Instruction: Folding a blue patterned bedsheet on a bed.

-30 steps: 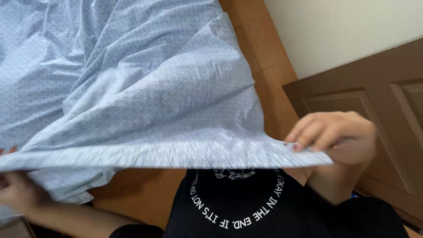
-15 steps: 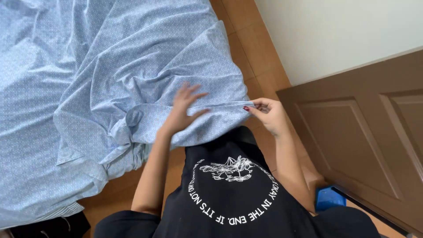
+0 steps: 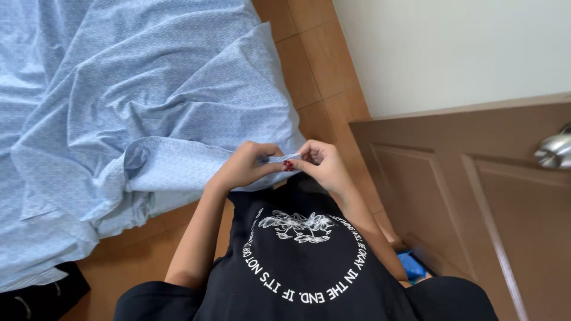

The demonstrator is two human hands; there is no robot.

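Note:
A large light-blue patterned sheet (image 3: 137,101) lies spread and creased over the floor, filling the left half of the view. My left hand (image 3: 247,166) and my right hand (image 3: 318,163) meet close in front of my chest, both pinching the same corner edge of the sheet (image 3: 275,158) between fingers and thumb. A folded flap of the sheet (image 3: 172,172) runs left from my hands. My black printed shirt (image 3: 297,267) fills the bottom of the view.
Orange-brown tiled floor (image 3: 309,71) shows beside the sheet. A brown panelled door (image 3: 488,202) with a silver knob (image 3: 553,151) stands at the right, under a pale wall (image 3: 452,47). Something blue (image 3: 411,266) lies by the door's foot. A dark item (image 3: 35,297) sits bottom left.
One second ago my hands were wide apart, holding the sheet's edge stretched. They came together, and now both pinch one corner in front of my chest while the sheet lies lower.

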